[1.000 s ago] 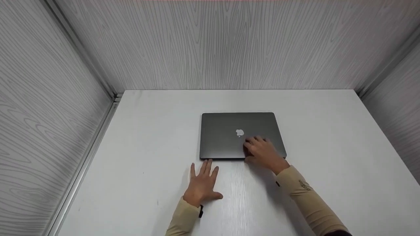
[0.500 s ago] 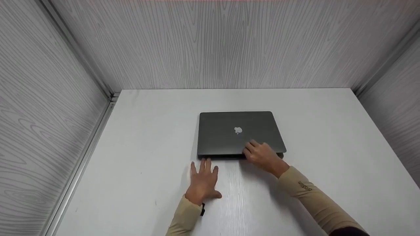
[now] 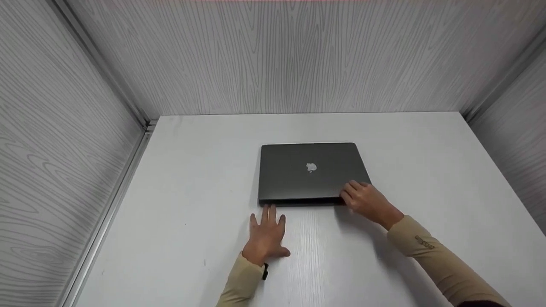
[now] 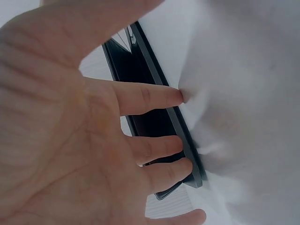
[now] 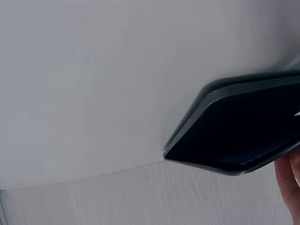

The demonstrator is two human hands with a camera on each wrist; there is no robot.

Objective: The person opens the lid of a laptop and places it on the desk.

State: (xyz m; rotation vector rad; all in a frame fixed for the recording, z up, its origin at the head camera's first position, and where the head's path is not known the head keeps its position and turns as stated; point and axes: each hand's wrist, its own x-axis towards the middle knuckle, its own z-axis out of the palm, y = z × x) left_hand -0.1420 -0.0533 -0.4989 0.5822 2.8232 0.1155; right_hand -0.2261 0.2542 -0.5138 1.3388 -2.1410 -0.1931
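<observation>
Laptop (image 3: pixel 294 160): lies on the desk (image 3: pixel 192 179), front edge toward the hands.
Lid (image 3: pixel 286 183): raised slightly at the front, logo (image 3: pixel 311 167) up.
Base (image 4: pixel 152 63): down on the desk.
Left hand (image 3: pixel 265 236): palm down, fingers (image 4: pixel 145 97) spread apart and holding nothing; two fingertips appear to touch the base's front edge.
Right hand (image 3: pixel 364 202): fingers curled over the lid's front edge near the right corner, apparently clamped on it; thumb position cannot be told.
Lid risk: may drop shut if the right fingers slip from the thin rim.
Corner risk: lifting off-centre could twist the lid.
Base risk: could tip up or slide with the lid if the left hand restrains it too lightly.
Fingertip risk: a falling lid could nip left fingertips placed too far in.
Head view: alone shows the logo and both hands together; hides the interior.
Left wrist view: shows the dark opening between lid and base, and the left palm.
Right wrist view: shows the opening side-on as a wedge narrowing rearward; right fingers only partly in frame, against the lid's outer face.
</observation>
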